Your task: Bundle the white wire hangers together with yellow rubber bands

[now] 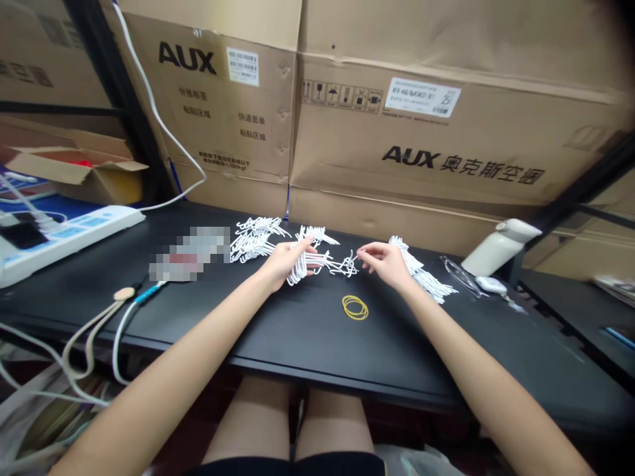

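Observation:
My left hand (290, 261) is closed around a bunch of small white hangers (298, 268), their thin hooked ends poking out past the fingers. Thumb and fingertips of my right hand (384, 261) are pinched together at a tangle of white hangers (348, 264), apparently on the tip of one. Two more white bunches (255, 238) lie left of my left hand, and another bunch (317, 235) sits just behind it. Beside my right wrist is a longer white pile (424, 272). Yellow rubber bands (355, 307) rest on the black table (307, 330) between my forearms.
Large cardboard boxes (421, 132) stand along the table's back edge. At the right are a white bottle (499, 248), glasses (461, 276) and a white case (491, 285). A power strip (74, 238), a blurred-out phone-like item (191, 254) and cables occupy the left.

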The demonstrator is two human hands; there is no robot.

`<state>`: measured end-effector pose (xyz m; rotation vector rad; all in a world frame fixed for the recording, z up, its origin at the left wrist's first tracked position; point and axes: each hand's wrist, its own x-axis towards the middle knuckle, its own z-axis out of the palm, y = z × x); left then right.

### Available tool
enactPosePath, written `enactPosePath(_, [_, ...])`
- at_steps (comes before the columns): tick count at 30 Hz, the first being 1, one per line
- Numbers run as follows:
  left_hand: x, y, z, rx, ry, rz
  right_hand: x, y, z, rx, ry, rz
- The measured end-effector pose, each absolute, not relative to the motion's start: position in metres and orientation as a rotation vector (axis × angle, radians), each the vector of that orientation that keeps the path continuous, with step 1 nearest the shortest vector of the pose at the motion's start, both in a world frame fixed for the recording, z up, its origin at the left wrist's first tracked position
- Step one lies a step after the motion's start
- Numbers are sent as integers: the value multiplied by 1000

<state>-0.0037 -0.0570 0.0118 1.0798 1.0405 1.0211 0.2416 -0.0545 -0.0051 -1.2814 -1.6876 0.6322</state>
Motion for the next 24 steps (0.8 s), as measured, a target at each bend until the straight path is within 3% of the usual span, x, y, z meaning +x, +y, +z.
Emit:
enactPosePath(18, [-5, -58, 10, 1163, 1013, 942, 231, -56, 6, -965, -1097, 538])
enactPosePath(24, [-4, -62, 12, 1224, 988, 885, 212, -72, 16, -842, -1051, 867])
